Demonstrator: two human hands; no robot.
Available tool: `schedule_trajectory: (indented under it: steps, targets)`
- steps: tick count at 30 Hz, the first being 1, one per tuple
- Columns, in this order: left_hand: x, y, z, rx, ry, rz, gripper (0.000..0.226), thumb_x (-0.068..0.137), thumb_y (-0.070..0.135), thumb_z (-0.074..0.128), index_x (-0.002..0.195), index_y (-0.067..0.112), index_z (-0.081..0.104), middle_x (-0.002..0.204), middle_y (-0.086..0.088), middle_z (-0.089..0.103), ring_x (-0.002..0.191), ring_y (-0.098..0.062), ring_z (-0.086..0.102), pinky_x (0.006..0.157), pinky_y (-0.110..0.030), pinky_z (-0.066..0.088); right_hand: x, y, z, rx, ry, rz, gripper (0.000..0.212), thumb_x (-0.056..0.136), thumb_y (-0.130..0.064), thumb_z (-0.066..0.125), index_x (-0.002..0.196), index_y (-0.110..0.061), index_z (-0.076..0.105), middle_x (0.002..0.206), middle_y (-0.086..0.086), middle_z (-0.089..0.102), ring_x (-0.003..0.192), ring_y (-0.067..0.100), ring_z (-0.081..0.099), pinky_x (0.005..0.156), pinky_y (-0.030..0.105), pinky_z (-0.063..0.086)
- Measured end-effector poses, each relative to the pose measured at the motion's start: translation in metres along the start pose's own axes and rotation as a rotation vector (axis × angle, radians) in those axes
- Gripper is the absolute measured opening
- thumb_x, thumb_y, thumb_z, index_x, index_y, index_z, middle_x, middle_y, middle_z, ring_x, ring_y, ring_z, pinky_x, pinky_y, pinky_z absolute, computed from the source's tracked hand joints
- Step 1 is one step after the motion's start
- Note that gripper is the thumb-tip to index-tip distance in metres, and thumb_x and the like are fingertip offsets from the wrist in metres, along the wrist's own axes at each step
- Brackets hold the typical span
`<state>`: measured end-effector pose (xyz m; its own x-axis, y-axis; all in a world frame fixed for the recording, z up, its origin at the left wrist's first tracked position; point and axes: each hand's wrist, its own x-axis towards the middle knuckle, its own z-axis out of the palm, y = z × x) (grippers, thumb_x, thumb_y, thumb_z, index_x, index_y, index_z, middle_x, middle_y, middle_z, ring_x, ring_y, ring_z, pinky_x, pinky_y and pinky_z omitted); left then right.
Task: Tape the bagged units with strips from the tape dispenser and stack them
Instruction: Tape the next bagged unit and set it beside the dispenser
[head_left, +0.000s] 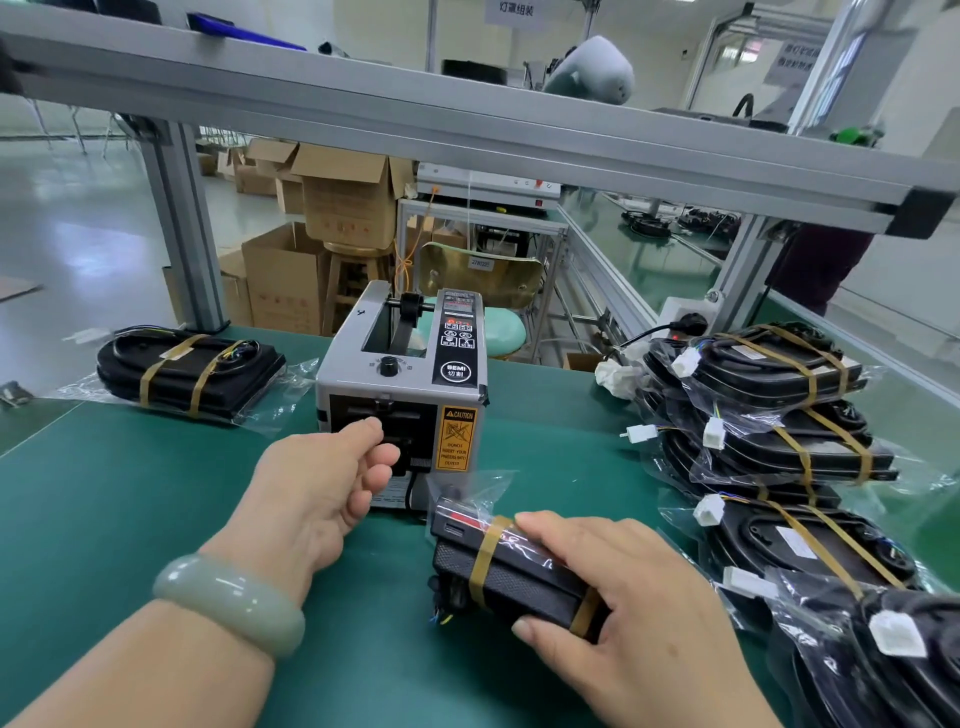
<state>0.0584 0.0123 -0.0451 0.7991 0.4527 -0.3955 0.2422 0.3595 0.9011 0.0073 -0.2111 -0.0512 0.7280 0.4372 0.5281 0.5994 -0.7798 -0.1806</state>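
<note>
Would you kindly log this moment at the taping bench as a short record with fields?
Left hand: fingers at the tape dispenser outlet
Right hand: holding the bagged unit on the green mat
Tape on held unit: two strips visible
Right-side stack: several taped units
Far left: one taped unit lying alone

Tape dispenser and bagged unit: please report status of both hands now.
Left hand at tape dispenser outlet, fingers pinched. Right hand grips bagged unit, two strips on. Nothing in the way.
</note>
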Motion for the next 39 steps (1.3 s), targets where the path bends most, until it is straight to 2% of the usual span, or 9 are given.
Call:
schedule_trajectory:
  steps: [7,11,18,23,28,34,37,39]
  targets:
    - [0.004,-0.003,0.008,0.018,0.128,0.074,0.013,0.085,0.017,0.066,0.075,0.011,0.061,0.049,0.002,0.066,0.032,-0.001,0.05,0.032,-0.012,0.035,-0.001,-0.003,0.001,-0.002,0.003,-0.003,0.063,0.057,-0.06,0.053,0.117,-0.042,0.051,0.095,-0.028,0.063,0.076,0.004,0.055,0.062,0.018,0.051]
    - [0.003,-0.006,0.014,0.031,0.223,0.116,0.016,0.082,0.009,0.061,0.066,0.009,0.062,0.056,-0.001,0.065,0.042,-0.006,0.052,0.04,-0.018,0.038,-0.003,-0.005,0.001,-0.002,-0.015,0.003,0.067,0.053,-0.059,0.06,0.117,-0.042,0.051,0.095,-0.029,0.062,0.079,0.005,0.059,0.063,0.018,0.052]
    - [0.003,-0.013,0.0,0.004,0.14,0.091,0.014,0.087,0.017,0.063,0.075,0.01,0.066,0.055,0.001,0.066,0.041,-0.004,0.054,0.038,-0.016,0.039,-0.002,-0.005,0.001,-0.001,-0.016,0.007,0.067,0.051,-0.058,0.064,0.115,-0.042,0.054,0.094,-0.029,0.063,0.078,0.005,0.058,0.063,0.018,0.051]
    - [0.003,-0.005,0.006,-0.035,0.089,0.054,0.012,0.089,0.021,0.066,0.082,0.011,0.062,0.054,0.001,0.069,0.04,-0.003,0.059,0.035,-0.014,0.04,-0.001,-0.006,0.002,-0.001,-0.011,0.009,0.067,0.049,-0.057,0.065,0.114,-0.042,0.055,0.093,-0.029,0.063,0.075,0.005,0.058,0.062,0.017,0.051]
    - [0.005,-0.005,0.014,-0.035,0.164,0.074,0.01,0.087,0.016,0.065,0.08,0.011,0.062,0.066,-0.004,0.07,0.04,-0.004,0.059,0.034,-0.013,0.04,-0.002,-0.006,0.003,0.002,0.0,-0.001,0.067,0.049,-0.055,0.066,0.114,-0.042,0.053,0.093,-0.027,0.063,0.075,0.007,0.059,0.061,0.019,0.052]
    - [0.004,-0.006,0.022,-0.02,0.281,0.12,0.012,0.084,0.008,0.058,0.073,0.009,0.061,0.061,-0.002,0.065,0.038,-0.004,0.053,0.035,-0.011,0.039,-0.003,-0.006,0.003,-0.007,-0.002,0.003,0.067,0.05,-0.056,0.064,0.114,-0.043,0.052,0.093,-0.027,0.063,0.076,0.006,0.057,0.062,0.019,0.051]
    - [0.001,-0.005,0.019,-0.033,0.245,0.093,0.013,0.085,0.01,0.057,0.073,0.009,0.061,0.065,-0.001,0.065,0.044,-0.005,0.053,0.035,-0.012,0.039,-0.003,-0.006,0.002,-0.007,0.001,0.009,0.065,0.05,-0.057,0.063,0.113,-0.043,0.051,0.093,-0.027,0.063,0.075,0.006,0.057,0.062,0.019,0.052]
    - [-0.005,-0.005,0.011,-0.048,0.159,0.065,0.016,0.087,0.013,0.057,0.072,0.011,0.061,0.061,0.002,0.064,0.045,-0.003,0.054,0.038,-0.015,0.039,-0.003,-0.006,0.003,-0.003,0.0,0.015,0.065,0.051,-0.057,0.062,0.114,-0.043,0.052,0.094,-0.028,0.063,0.077,0.005,0.056,0.062,0.018,0.051]
